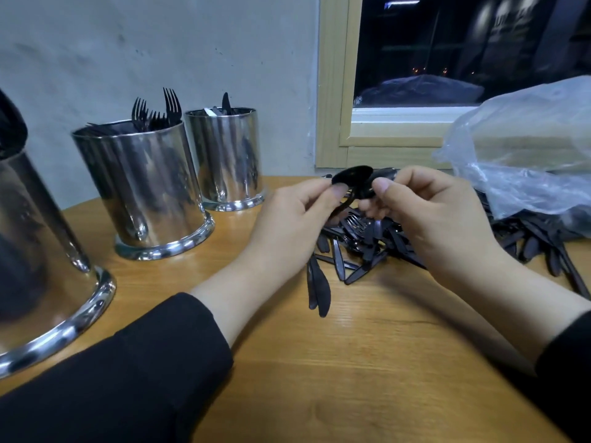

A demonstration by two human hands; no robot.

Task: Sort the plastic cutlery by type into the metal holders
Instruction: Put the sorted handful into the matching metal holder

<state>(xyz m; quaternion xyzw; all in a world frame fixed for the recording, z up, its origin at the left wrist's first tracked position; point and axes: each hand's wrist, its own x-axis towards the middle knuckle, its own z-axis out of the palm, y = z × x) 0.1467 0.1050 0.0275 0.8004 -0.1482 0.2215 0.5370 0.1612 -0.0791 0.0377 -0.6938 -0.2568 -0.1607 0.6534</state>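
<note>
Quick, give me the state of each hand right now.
Left hand: pinches a black spoon by its bowl.
Right hand: pinches a second black spoon.

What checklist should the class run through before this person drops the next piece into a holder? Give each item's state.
1. Left hand pinches a black plastic spoon: ok.
2. Right hand grips a second black spoon: ok.
3. Spoons separated: cannot tell.
4. Middle shiny metal holder shows forks only: ok.
5. Far metal holder shows a knife tip: ok.
6. Near holder takes spoons: cannot tell.
</note>
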